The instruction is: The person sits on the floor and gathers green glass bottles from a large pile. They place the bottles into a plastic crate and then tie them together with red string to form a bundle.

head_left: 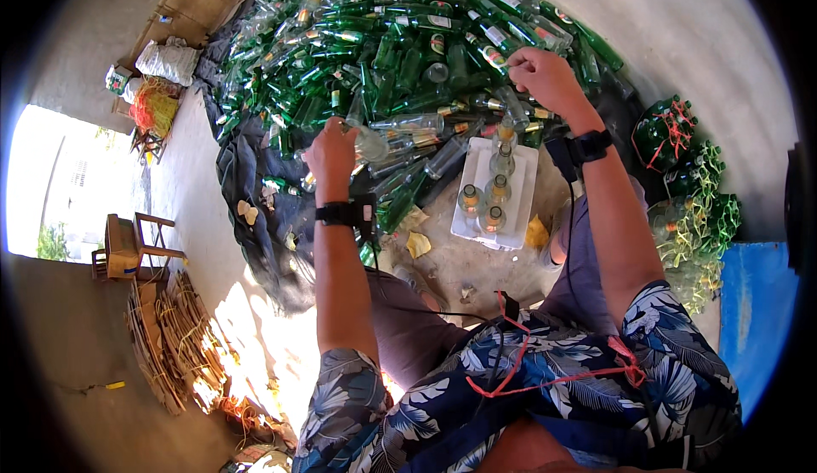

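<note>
Nearest, white tray (521, 185) on the floor, carrying upright clear bottles. Left of tray, left hand (332, 151) closed around a clear bottle (368, 141). Beyond tray, right hand (541, 75) curled among green bottles (400, 56); grip unclear. Right of tray, bundled bottles (694, 209).

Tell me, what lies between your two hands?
In the head view, clear bottles lying atop the green bottle pile fill the stretch between left hand and right hand.

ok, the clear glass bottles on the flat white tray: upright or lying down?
Upright. The clear glass bottles on the flat white tray show their necks and gold tops toward the camera, unlike the green bottle pile lying flat behind.
</note>
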### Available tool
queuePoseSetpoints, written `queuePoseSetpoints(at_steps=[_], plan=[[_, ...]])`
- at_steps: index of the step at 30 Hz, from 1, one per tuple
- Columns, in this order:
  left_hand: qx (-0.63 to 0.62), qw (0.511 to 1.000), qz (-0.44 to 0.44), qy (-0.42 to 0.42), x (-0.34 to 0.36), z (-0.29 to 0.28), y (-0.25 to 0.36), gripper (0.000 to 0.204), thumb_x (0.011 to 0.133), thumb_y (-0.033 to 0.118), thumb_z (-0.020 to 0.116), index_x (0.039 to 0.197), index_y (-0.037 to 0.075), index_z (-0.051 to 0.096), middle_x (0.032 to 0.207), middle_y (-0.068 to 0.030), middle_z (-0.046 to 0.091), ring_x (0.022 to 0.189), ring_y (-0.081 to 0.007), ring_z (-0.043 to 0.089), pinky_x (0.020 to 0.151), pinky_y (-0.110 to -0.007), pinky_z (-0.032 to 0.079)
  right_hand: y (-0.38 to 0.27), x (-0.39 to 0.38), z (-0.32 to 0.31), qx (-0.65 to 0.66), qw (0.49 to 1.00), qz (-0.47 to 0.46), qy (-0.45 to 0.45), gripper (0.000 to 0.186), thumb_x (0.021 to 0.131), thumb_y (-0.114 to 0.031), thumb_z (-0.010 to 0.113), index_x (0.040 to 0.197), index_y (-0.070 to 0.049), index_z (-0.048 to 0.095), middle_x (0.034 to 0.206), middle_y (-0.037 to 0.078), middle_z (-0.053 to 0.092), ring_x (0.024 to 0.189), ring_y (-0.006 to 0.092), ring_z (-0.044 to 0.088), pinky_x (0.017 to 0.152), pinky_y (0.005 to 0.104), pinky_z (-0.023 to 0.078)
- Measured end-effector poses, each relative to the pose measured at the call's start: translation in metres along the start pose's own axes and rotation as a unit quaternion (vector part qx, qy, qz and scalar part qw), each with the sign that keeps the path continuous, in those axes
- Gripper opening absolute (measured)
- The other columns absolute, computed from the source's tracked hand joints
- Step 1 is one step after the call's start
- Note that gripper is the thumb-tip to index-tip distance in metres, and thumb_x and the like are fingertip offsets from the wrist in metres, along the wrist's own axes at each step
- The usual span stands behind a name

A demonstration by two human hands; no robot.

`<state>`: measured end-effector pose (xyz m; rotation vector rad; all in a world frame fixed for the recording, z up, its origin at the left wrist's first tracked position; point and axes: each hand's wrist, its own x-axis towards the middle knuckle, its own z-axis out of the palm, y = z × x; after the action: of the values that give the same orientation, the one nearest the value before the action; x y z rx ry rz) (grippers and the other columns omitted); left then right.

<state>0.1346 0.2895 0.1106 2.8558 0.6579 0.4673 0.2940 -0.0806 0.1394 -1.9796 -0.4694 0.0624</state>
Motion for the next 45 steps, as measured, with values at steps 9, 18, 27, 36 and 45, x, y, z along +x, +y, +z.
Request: queuePoseSetpoints(at_steps=[9,18,27,36,45], plan=[[-0.157,0.979,0.083,-0.098,-0.022,0.037,0.069,0.037,0.089,0.036,0.069,0.111,0.006,0.064,0.096,-0.0209,0.072,0.093,-0.0433,0.067,0.077,-0.052,0.052,-0.012,-0.014,0.007,-0.083,0.994,-0.068,-0.006,0.015,0.089,-0.014,0.07,0.099,-0.003,0.067,0.074,0.012,0.067,0.067,0.0279,0.066,0.064,0.0378,0.049],[-0.174,0.954,0.173,-0.171,-0.04,0.069,0.117,0.037,0.09,0.033,0.069,0.111,0.004,0.064,0.094,-0.0232,0.071,0.091,-0.0439,0.067,0.076,-0.052,0.052,-0.015,-0.008,0.016,-0.163,0.981,-0.104,-0.026,0.017,0.089,-0.012,0.069,0.102,-0.001,0.066,0.074,0.013,0.066,0.063,0.0237,0.062,0.063,0.0335,0.049],[-0.151,0.943,0.189,-0.231,-0.049,0.088,0.13,0.037,0.089,0.033,0.07,0.112,0.004,0.062,0.092,-0.0227,0.071,0.089,-0.0429,0.068,0.076,-0.052,0.052,-0.007,-0.002,0.021,-0.147,0.982,-0.119,-0.024,0.018,0.089,-0.012,0.07,0.102,0.0,0.066,0.076,0.014,0.068,0.065,0.0245,0.064,0.063,0.0343,0.049],[-0.15,0.938,0.203,-0.238,-0.058,0.105,0.129,0.036,0.089,0.032,0.07,0.109,0.003,0.061,0.089,-0.0222,0.07,0.087,-0.0431,0.067,0.074,-0.053,0.051,-0.009,-0.004,0.011,-0.132,0.985,-0.112,-0.02,0.013,0.088,-0.013,0.069,0.097,-0.003,0.066,0.074,0.015,0.067,0.068,0.0344,0.065,0.063,0.0412,0.05],[-0.15,0.933,0.23,-0.234,-0.073,0.121,0.132,0.03,0.089,0.029,0.071,0.099,0.003,0.058,0.084,-0.022,0.069,0.084,-0.0423,0.068,0.071,-0.054,0.052,-0.005,-0.002,0.003,-0.16,0.977,-0.138,-0.011,0.019,0.09,-0.015,0.07,0.103,-0.002,0.067,0.078,0.014,0.068,0.069,0.0302,0.066,0.065,0.0368,0.05]])
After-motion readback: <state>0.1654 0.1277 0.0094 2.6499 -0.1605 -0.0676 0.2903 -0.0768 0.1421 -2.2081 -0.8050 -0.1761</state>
